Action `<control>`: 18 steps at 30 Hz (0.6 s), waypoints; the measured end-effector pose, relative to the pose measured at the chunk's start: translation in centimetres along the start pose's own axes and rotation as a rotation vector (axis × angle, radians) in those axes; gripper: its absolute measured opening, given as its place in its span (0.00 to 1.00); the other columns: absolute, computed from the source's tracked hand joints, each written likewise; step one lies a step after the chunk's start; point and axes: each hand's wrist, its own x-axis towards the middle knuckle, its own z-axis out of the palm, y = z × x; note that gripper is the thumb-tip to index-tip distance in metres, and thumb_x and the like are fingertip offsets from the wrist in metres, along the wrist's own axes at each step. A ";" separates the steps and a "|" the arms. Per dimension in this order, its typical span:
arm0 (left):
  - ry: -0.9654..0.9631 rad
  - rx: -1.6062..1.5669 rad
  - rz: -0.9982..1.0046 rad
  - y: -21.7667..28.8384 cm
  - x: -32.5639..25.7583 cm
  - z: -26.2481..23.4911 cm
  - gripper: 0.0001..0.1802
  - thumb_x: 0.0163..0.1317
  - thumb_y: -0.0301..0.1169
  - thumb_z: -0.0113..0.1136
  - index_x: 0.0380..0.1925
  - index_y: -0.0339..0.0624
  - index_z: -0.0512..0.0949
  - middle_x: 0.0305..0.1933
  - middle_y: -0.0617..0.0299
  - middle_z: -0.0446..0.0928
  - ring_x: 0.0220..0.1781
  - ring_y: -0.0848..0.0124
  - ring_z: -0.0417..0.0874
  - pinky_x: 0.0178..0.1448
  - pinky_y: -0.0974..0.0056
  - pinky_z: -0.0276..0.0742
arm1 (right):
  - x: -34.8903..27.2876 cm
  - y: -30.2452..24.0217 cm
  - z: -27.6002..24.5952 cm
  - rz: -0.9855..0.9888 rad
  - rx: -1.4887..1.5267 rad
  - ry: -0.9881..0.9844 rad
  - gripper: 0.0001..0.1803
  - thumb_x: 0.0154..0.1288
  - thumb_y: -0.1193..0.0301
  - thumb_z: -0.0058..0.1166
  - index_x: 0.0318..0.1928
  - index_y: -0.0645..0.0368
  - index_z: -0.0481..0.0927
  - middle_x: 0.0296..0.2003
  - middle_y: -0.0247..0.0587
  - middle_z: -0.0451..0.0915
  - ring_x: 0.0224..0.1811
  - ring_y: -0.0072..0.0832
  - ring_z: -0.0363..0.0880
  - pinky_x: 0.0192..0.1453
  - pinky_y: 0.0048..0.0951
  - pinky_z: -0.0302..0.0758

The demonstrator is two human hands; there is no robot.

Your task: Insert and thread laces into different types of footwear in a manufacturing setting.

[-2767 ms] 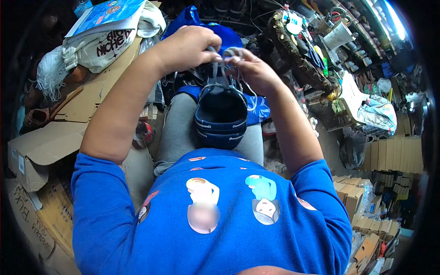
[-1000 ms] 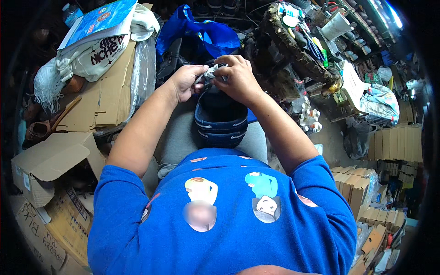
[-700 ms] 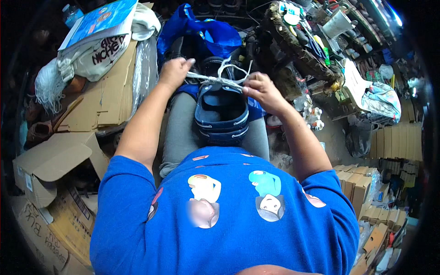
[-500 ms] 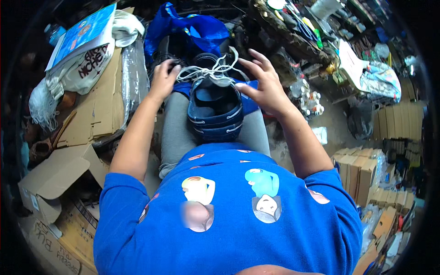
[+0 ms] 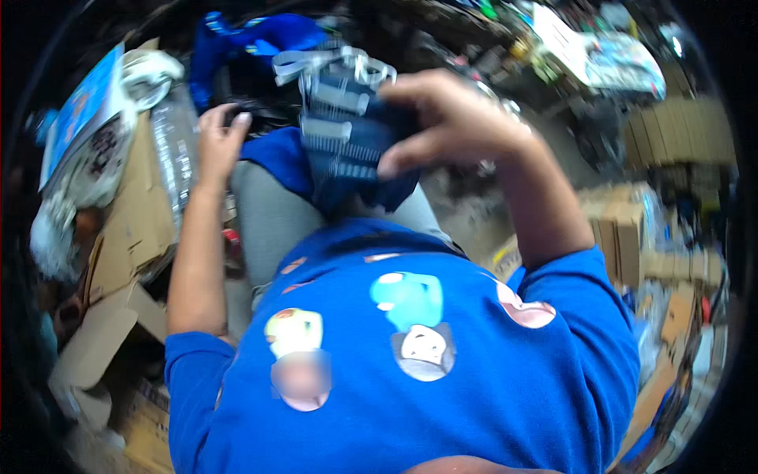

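A navy boat shoe [image 5: 335,146] with white laces [image 5: 339,63] is tipped up above my lap, its surface blurred by motion. My right hand [image 5: 454,122] grips it from the right side, thumb toward me and fingers at the far end. Off to the left, my left hand [image 5: 219,144] holds nothing, with its fingers apart, close to a dark, shiny heap I cannot make out. A blue cloth [image 5: 276,158] lies over my grey-trousered thigh, beneath the shoe.
Flattened cardboard [image 5: 130,197] and a white cloth bag [image 5: 150,75] are on the left, an open carton [image 5: 95,340] below them. A blue bag [image 5: 288,33] sits at the far side. Stacked cardboard [image 5: 679,130] stands on the right.
My right hand has taken hold of the boat shoe and tipped it up, so its inside no longer faces me. The left hand has drawn away to the left as the view shifted.
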 end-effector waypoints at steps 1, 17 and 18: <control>0.009 0.025 0.020 -0.7 0.1 -0.6 0.18 0.62 0.40 0.61 0.47 0.40 0.79 0.53 0.51 0.72 0.53 0.61 0.75 0.53 0.62 0.75 | -1.3 -1.7 -2.0 0.279 0.194 0.013 0.29 0.48 0.74 0.73 0.51 0.64 0.75 0.39 0.29 0.80 0.35 0.16 0.76 0.38 0.22 0.76; -0.425 0.348 0.066 1.3 -1.3 3.7 0.15 0.60 0.39 0.61 0.40 0.39 0.80 0.48 0.54 0.78 0.50 0.57 0.79 0.56 0.59 0.72 | -33.6 21.3 3.1 0.919 -0.254 0.768 0.39 0.41 0.55 0.74 0.52 0.68 0.77 0.43 0.56 0.82 0.46 0.40 0.82 0.52 0.35 0.75; -0.427 0.361 0.060 1.2 -1.4 3.6 0.15 0.60 0.39 0.61 0.40 0.39 0.80 0.48 0.54 0.78 0.50 0.57 0.79 0.56 0.59 0.72 | -33.5 21.2 4.2 0.981 -0.157 0.711 0.39 0.41 0.55 0.74 0.51 0.68 0.77 0.43 0.55 0.82 0.46 0.40 0.82 0.52 0.35 0.75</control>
